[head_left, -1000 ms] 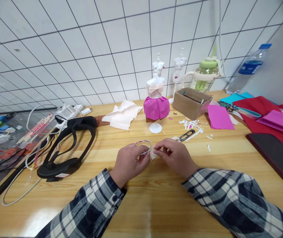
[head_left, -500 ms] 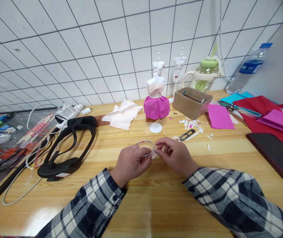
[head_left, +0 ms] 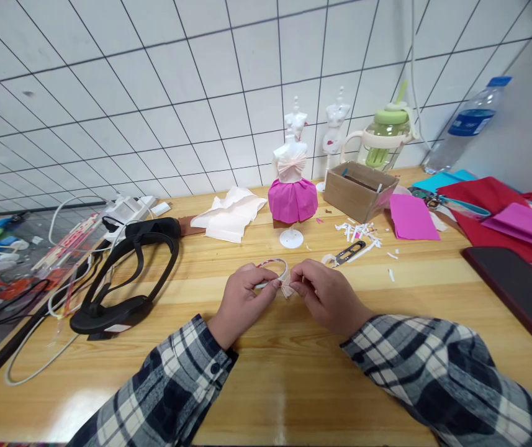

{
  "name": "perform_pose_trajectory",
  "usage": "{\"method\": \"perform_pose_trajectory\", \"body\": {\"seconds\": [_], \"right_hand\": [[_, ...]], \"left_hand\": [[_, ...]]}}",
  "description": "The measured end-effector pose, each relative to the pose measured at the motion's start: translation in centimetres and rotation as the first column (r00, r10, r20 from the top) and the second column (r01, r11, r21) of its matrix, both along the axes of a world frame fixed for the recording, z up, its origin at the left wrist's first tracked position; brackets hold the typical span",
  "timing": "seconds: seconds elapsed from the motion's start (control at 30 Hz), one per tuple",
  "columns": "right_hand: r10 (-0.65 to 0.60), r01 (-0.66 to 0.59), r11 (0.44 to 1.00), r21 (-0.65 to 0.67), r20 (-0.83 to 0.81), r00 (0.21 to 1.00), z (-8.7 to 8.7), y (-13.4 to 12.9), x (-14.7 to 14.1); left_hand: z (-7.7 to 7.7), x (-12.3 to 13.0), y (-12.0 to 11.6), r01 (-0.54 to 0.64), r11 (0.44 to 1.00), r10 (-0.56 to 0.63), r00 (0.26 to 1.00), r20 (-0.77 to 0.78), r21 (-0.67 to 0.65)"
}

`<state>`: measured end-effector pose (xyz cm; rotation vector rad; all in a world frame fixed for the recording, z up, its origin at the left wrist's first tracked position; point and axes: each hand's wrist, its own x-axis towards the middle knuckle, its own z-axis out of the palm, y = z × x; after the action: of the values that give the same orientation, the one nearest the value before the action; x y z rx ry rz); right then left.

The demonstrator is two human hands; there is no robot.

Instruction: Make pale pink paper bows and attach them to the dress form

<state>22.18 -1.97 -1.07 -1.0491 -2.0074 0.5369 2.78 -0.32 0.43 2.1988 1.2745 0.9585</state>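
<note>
My left hand point(head_left: 247, 301) is closed on a narrow roll of tape point(head_left: 286, 268), a thin white ring with red print inside. At the ring's near right side is a small pale pink pleated paper piece point(head_left: 287, 289), fanned out like a bow. The left thumb tip presses beside it. My right hand point(head_left: 326, 292) pinches at its right edge with thumb and forefinger. The fingers hide part of the ring. Beyond the hands stands a small white dress form point(head_left: 291, 155) on a round base, with a magenta paper skirt point(head_left: 292, 200) and a pale pink bow.
Pale paper point(head_left: 231, 214) lies behind my left hand, and a black headset strap frame point(head_left: 130, 279) at left. Behind my right hand are a grey blade tool point(head_left: 350, 252), white scraps point(head_left: 356, 232) and a cardboard box point(head_left: 356, 192). A phone point(head_left: 517, 298) lies at right.
The ring of tape has tilted and shifted slightly left in my left hand. The left thumb has come to the pale pink piece, which now shows more plainly between the hands.
</note>
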Motion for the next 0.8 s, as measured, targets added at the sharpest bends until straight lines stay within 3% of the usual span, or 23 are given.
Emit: {"method": "perform_pose_trajectory", "body": {"seconds": [0.5, 0.6, 0.8], "right_hand": [[-0.008, 0.008, 1.000, 0.011, 0.000, 1.000, 0.22, -0.10, -0.16], [0.005, -0.004, 1.000, 0.015, -0.027, 1.000, 0.43, -0.25, -0.28], [0.035, -0.035, 0.999, 0.011, -0.026, 0.999, 0.39, -0.41, -0.31]], "left_hand": [[-0.08, 0.46, -0.83, -0.055, 0.998, 0.055, 0.994, 0.090, -0.006], [-0.26, 0.34, -0.95, -0.061, 0.993, 0.054, 0.996, 0.072, 0.100], [-0.25, 0.22, -0.46, -0.020, 0.932, 0.069, 0.990, -0.122, 0.362]]}}
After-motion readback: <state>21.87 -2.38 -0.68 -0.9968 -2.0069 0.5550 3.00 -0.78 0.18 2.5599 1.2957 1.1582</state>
